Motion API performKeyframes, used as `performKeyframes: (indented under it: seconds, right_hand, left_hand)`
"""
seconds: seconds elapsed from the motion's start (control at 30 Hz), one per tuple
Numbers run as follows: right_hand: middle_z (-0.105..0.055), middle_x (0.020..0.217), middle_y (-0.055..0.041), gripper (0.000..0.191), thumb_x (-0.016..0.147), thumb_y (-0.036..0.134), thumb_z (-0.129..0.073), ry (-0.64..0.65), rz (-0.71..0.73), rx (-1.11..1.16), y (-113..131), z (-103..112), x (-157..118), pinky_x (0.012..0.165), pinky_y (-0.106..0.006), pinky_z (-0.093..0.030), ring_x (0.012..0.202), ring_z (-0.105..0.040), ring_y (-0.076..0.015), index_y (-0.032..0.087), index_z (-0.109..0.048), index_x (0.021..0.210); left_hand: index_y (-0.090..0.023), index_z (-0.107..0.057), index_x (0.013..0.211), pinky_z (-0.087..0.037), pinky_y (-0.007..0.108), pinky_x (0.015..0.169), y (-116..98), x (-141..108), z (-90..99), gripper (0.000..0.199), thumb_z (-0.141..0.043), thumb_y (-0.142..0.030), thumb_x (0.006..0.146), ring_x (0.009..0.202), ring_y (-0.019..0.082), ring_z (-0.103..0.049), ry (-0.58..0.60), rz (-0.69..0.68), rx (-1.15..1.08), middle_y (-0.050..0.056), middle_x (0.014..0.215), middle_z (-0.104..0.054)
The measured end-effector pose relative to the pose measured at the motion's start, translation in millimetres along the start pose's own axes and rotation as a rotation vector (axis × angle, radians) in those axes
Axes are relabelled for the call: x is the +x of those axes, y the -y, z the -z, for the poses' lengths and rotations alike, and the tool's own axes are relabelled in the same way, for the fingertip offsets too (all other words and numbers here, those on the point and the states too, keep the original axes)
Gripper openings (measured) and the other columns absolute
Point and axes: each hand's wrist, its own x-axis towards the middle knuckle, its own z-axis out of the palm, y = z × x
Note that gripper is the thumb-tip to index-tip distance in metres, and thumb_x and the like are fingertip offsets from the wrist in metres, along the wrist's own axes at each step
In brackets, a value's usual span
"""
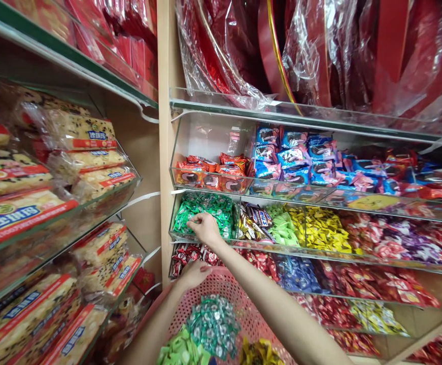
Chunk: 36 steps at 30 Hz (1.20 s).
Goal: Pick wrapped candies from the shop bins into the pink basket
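A pink perforated basket (239, 289) hangs low in the view, holding green-wrapped candies (213, 324), light green ones (184, 350) and yellow ones (261, 352). At its far rim my left hand (194, 275) is closed round the edge. My right hand (204, 228) reaches over the front of a glass shelf bin of green-wrapped candies (221, 205). Its fingers are pinched together at the candies, and whatever they hold is too small to make out.
Packaged pastries (26, 215) fill glass shelves on the left. A wooden post (165, 152) stands between the shelf units. Right of the green bin are light green (284, 227) and yellow candies (325, 228). Blue packets (295, 152) sit above; plastic-wrapped red items hang over them.
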Motion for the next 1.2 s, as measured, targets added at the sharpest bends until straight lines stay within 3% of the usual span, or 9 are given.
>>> performKeyframes:
  seconds: [0.1,0.33,0.63,1.07,1.2]
  right_hand:
    - [-0.061,0.062,0.0033,0.013,0.073,0.028,-0.065,0.055,-0.092,-0.022,10,-8,6,0.057,-0.021,-0.035,0.061,-0.054,-0.0104,0.02,-0.067,0.063]
    - [-0.066,0.068,0.0002,0.011,0.069,0.029,-0.066,0.075,-0.183,-0.119,15,-21,8,0.058,-0.021,-0.036,0.067,-0.058,-0.0122,0.021,-0.067,0.062]
    - [-0.055,0.054,0.0021,0.011,0.065,0.018,-0.064,0.038,-0.209,0.021,7,-36,16,0.054,-0.02,-0.035,0.055,-0.05,-0.0088,0.018,-0.062,0.055]
    - [-0.042,0.046,0.007,0.019,0.064,0.029,-0.061,-0.058,-0.323,0.349,-15,-10,22,0.051,-0.02,-0.031,0.048,-0.038,-0.0078,0.017,-0.055,0.051]
    - [-0.048,0.055,0.0048,0.021,0.069,0.031,-0.058,-0.104,-0.157,0.489,-19,10,9,0.056,-0.02,-0.035,0.056,-0.042,-0.0082,0.016,-0.055,0.055]
  left_hand:
    - [-0.02,-0.064,0.072,-0.027,0.021,0.056,3,2,-1.9,0.035,-0.043,-0.046,0.082,0.064,0.014,-0.054,-0.022,-0.018,0.016,-0.001,0.068,-0.063]
    - [-0.018,-0.059,0.067,-0.022,0.022,0.052,9,6,-8.2,0.035,-0.043,-0.046,0.082,0.059,0.013,-0.049,-0.049,0.005,0.028,-0.002,0.062,-0.057]
    - [-0.019,-0.059,0.066,-0.023,0.023,0.053,8,5,-7.6,0.037,-0.043,-0.049,0.081,0.057,0.014,-0.049,-0.041,0.019,0.027,-0.001,0.061,-0.056]
    - [-0.02,-0.067,0.079,-0.031,0.02,0.058,4,0,-3.1,0.034,-0.043,-0.044,0.084,0.07,0.014,-0.058,-0.043,-0.017,-0.006,0.0,0.077,-0.068]
    - [-0.02,-0.069,0.082,-0.032,0.02,0.058,3,0,-1.0,0.034,-0.044,-0.043,0.084,0.072,0.014,-0.059,-0.03,-0.016,0.0,0.001,0.077,-0.069]
